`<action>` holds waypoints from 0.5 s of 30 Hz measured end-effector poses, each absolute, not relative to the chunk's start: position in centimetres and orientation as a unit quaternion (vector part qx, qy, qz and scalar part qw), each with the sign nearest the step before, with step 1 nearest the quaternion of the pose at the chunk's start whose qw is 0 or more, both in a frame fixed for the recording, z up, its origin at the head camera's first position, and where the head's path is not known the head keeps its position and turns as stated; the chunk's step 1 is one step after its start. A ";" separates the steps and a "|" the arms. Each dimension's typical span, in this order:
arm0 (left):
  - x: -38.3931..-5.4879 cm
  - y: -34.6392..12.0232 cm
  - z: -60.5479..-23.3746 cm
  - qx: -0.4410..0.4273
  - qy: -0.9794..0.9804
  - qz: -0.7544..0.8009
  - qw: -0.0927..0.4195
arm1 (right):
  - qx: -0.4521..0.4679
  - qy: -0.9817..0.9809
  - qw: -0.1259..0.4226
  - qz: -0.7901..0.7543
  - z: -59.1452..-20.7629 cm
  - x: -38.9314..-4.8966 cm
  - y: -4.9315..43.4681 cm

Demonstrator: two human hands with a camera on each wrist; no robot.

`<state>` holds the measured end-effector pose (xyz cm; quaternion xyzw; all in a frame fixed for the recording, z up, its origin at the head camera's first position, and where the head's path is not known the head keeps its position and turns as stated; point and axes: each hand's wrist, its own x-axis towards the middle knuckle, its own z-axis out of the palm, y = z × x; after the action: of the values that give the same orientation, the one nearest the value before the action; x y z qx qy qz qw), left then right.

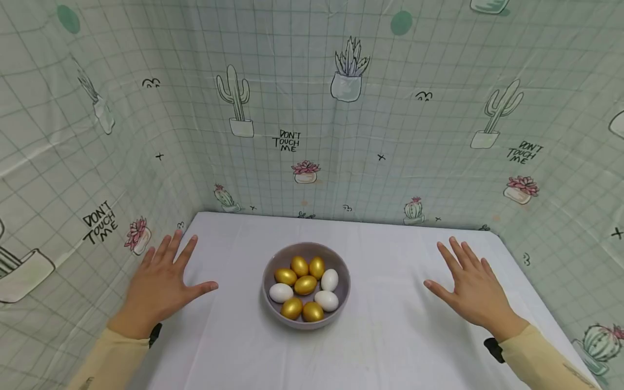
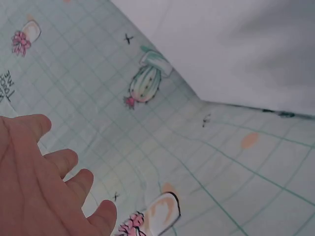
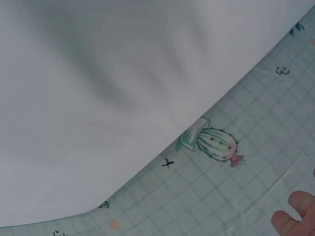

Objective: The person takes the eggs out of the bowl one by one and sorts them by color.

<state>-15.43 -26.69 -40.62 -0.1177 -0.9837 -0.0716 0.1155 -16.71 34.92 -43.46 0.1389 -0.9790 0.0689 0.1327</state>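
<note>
A round grey-mauve bowl [image 1: 273,311] stands on the white table, holding several gold eggs [image 1: 305,285] and 3 white eggs [image 1: 326,300]. To the left of the bowl, my left hand [image 1: 158,287] hovers with fingers spread and thumb pointing toward it, holding nothing. My right hand [image 1: 473,292] is held out over the table's right side, also spread and holding nothing. In the left wrist view the left hand [image 2: 39,182] shows at the lower left. Only a few fingertips [image 3: 285,223] of the right hand enter the right wrist view.
A white cloth covers the table [image 1: 385,336]. Grid-patterned curtain [image 1: 312,119] with cactus drawings closes in the back and both sides. Dark bands [image 1: 494,349] circle the wrists near the sleeves.
</note>
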 end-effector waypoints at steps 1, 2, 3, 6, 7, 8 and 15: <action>-15.5 -26.4 -40.6 -0.120 -0.984 -0.073 0.113 | 0.143 -0.978 0.135 0.068 -43.4 -16.9 34.5; -15.6 -26.2 -40.6 -0.123 -0.983 -0.075 0.113 | 0.146 -0.978 0.136 0.067 -43.3 -17.1 34.2; -15.6 -25.9 -40.6 -0.126 -0.983 -0.076 0.111 | 0.150 -0.977 0.136 0.068 -43.3 -17.3 33.8; -15.9 -25.0 -40.9 -0.136 -0.982 -0.078 0.106 | 0.161 -0.976 0.132 0.070 -43.2 -17.9 32.4; -15.9 -24.7 -41.1 -0.138 -0.982 -0.078 0.103 | 0.164 -0.975 0.130 0.070 -43.1 -18.1 31.9; -16.1 -24.4 -41.3 -0.142 -0.982 -0.076 0.103 | 0.167 -0.975 0.127 0.071 -43.1 -18.3 31.4; -16.8 -21.5 -42.7 -0.171 -0.978 -0.068 0.094 | 0.201 -0.969 0.125 0.079 -43.4 -19.4 27.9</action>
<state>-16.80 -21.46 -42.67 -0.1712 -0.9784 -0.0684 0.0940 -19.43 27.86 -43.44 0.2006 -0.9685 0.0791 0.1245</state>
